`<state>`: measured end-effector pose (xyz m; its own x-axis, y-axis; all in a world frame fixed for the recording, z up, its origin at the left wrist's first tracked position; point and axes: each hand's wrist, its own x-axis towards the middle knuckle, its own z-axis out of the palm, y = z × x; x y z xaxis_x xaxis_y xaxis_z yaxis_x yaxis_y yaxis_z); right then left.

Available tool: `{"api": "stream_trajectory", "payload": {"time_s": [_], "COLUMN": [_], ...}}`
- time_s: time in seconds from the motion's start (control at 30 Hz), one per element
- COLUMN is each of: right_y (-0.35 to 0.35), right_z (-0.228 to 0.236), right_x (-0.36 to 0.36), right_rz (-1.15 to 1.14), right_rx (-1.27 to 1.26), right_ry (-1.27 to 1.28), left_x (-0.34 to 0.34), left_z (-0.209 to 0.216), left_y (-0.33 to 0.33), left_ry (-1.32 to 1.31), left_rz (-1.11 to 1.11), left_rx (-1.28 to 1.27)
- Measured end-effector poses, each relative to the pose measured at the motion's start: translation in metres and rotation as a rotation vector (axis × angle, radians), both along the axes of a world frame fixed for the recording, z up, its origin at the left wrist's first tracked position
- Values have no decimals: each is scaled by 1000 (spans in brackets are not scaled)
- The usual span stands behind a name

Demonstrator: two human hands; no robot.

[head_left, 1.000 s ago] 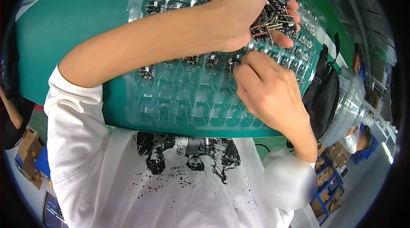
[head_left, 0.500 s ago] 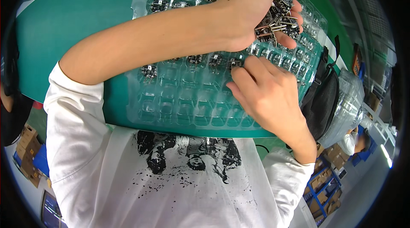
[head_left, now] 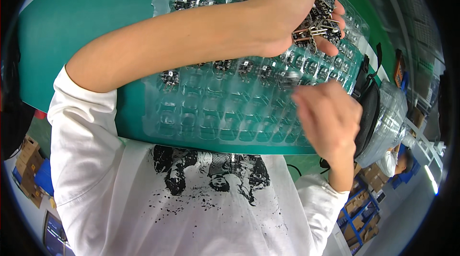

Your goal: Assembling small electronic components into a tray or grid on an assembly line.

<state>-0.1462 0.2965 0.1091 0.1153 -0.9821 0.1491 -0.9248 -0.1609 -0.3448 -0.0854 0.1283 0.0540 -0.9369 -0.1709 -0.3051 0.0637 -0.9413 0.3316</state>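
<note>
My left hand (head_left: pixel 299 11) is palm up over the tray, its fingers curled around a pile of small black circuit boards (head_left: pixel 316 27) with metal pins sticking out. Lower right, motion blurs my right hand (head_left: pixel 330 119); its fingers are bent together above the tray's near right part. What they pinch, if anything, cannot be made out. Just beyond its fingertips is a smeared grey streak (head_left: pixel 290 79). A clear plastic tray (head_left: pixel 151 122) with rows of pockets lies beneath both hands. Boards like the round one (head_left: pixel 169 78) fill its far rows, while several near rows show bare pockets.
The tray rests on a green tabletop (head_left: pixel 91 16). To the right are a black mesh bag (head_left: pixel 366 117) and a clear plastic-wrapped bundle (head_left: pixel 390 117). Another person (head_left: pixel 390 162) is in the right background, near blue shelves with cardboard boxes (head_left: pixel 357 213).
My right hand has moved right and back toward me from the row of boards, uncovering a board in its pocket. My left hand still cradles the pile, barely shifted.
</note>
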Motion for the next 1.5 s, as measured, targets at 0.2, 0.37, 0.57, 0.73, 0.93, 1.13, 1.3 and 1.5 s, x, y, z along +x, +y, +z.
{"api": "stream_trajectory", "payload": {"time_s": [0.2,0.37,0.57,0.73,0.93,1.13,1.3,1.5], "right_y": [34,41,47,35,-16,-8,-8,-12], "right_z": [-8,-21,-38,-6,2,2,-5,-6], "right_x": [-8,0,-5,-12,8,2,6,6], "right_rz": [-185,-154,-158,-265,-306,-335,-266,-269], "right_rx": [-22,-17,-38,93,-218,-318,-251,-290], "right_ry": [176,185,110,-105,136,-45,43,120], "left_x": [-2,-5,-3,-3,-5,-1,0,2], "left_z": [1,6,3,-3,-5,4,6,-9], "left_y": [2,6,5,8,9,7,9,6], "left_ry": [25,-13,-17,32,32,-74,-68,106], "left_rz": [-38,-35,-44,-37,-60,-73,-91,-130], "left_rx": [6,12,17,-8,35,-40,72,104]}}
